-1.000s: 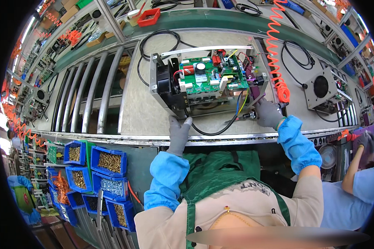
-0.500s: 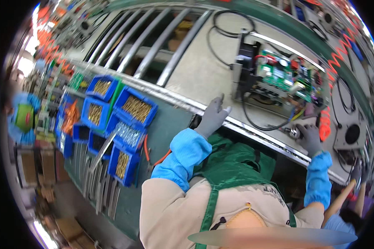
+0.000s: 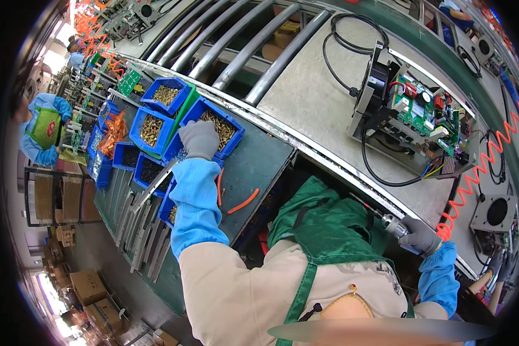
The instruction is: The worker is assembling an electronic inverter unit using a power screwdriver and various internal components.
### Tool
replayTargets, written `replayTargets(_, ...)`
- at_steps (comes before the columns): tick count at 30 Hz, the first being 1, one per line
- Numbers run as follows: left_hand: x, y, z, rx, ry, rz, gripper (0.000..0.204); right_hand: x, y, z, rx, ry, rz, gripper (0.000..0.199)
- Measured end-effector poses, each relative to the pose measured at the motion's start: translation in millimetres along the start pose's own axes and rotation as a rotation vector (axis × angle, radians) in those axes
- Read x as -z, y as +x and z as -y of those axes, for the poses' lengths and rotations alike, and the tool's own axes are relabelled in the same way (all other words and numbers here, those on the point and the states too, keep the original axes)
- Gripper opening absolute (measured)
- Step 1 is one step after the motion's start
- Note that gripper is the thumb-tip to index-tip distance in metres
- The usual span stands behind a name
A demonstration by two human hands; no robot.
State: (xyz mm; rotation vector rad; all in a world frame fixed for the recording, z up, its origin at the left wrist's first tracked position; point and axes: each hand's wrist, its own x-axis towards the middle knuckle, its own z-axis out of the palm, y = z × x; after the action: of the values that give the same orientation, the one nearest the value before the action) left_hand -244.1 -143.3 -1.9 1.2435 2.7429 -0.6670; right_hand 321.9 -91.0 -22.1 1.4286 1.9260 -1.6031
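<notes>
Screws, brass-coloured, are heaped in a blue bin at the near edge of the workbench. The left hand, gloved in grey, is laid over the bin's near side with fingers curled down into the screws; whether any are pinched cannot be told. More blue bins of small parts are ranked just beyond and to the left of this bin. A grey-green shelf runs to the bin's right, with two orange tube pieces lying on it. Well to the right of the bin, the right hand is closed around a powered screwdriver, held low at the bench edge, a coiled orange hose rising from it. Further right and beyond the bin, an open electronic unit with a green circuit board sits on the bench, black cable looped beside it.
</notes>
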Motion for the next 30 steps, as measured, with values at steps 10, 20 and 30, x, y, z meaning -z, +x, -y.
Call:
replayTargets(10,4.0,-8.6,-8.4,0.046,-0.177,-0.172,0.022,-48.3,-13.1,50.5,0.233,0.975,0.14,0.105)
replayTargets(20,1.6,-83.1,-168.8,-0.321,-2.545,0.79,0.024,-50.7,10.3,93.1,0.378,0.606,0.086,0.105)
replayTargets(30,12.6,-88.9,-192.3,-0.499,-2.426,0.653,0.028,-58.1,5.9,86.0,0.4,0.638,-0.003,0.106)
